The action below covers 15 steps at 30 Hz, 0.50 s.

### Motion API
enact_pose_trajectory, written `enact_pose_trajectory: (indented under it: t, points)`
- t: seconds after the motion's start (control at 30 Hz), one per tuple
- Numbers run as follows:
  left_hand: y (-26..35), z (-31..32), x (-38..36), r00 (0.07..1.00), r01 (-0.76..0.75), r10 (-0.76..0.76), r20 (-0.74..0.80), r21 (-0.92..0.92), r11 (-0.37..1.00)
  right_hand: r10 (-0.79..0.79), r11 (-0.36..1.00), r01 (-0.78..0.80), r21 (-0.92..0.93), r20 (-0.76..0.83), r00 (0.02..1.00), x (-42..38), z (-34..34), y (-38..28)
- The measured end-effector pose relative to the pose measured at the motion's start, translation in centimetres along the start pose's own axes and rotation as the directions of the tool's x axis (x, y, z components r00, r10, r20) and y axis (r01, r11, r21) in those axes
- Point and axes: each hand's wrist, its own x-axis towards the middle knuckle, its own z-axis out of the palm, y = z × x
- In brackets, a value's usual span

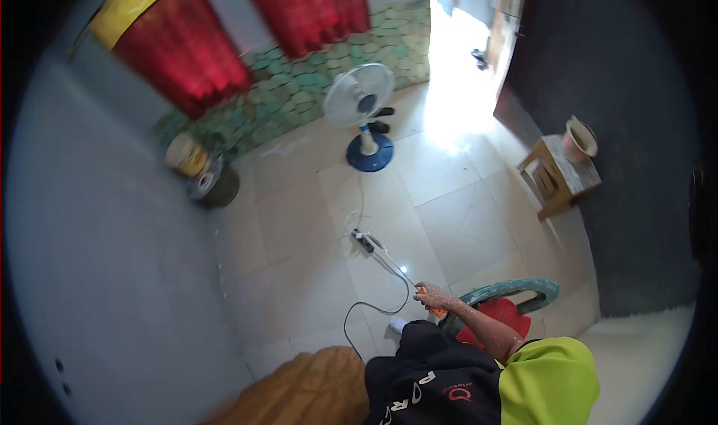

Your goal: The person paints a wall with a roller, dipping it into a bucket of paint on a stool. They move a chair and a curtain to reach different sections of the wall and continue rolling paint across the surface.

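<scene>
From the yellow-green sleeve at the lower right, my right hand (435,296) reaches forward, speckled with pale spots. Its fingers are closed around a small orange object (422,291), largely covered by the hand. A thin pale line (389,258) runs from there toward a dark power strip (362,241) on the floor. More orange (439,313) shows just below the wrist. My left hand is out of sight. A dark cable (366,303) curves across the tiles, left of my white-covered foot (397,325).
A white fan (369,152) with a blue base stands ahead. Buckets (218,185) sit by the left wall. At right, a wooden stool (557,178) carries a pot (579,139). A green plastic chair (535,286) with red cloth (499,314) is beside me. Brown cloth (307,387) lies lower left.
</scene>
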Motion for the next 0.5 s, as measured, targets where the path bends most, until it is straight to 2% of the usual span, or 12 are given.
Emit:
enact_pose_trajectory:
  t: [0.03, 0.23, 0.3, 0.37, 0.5]
  points:
    - [2.1, 0.3, 1.0, 1.000, -0.012, 0.011, 0.020, 0.030, 0.999, 0.019, 0.997, -0.015, 0.079, -0.046, 0.999, -0.3, -0.2, 0.5]
    - [13.4, 4.7, 7.5, 0.989, -0.058, 0.028, 0.146, 0.201, 0.978, 0.120, 0.972, -0.058, 0.227, -0.271, 0.955, 0.0, -1.9, 1.5]
    - [16.6, 6.4, 9.7, 0.984, -0.046, -0.003, 0.179, 0.266, 0.963, 0.164, 0.957, -0.071, 0.282, -0.320, 0.933, 0.4, -2.3, 0.6]
    - [19.3, 7.8, 11.7, 0.978, -0.030, -0.047, 0.205, 0.357, 0.933, 0.269, 0.891, -0.091, 0.445, -0.354, 0.896, 0.5, -2.7, -0.1]
    - [26.1, 9.7, 17.4, 0.961, -0.009, -0.142, 0.238, 0.538, 0.843, 0.373, 0.861, -0.128, 0.492, -0.440, 0.817, 1.5, -3.6, -0.5]
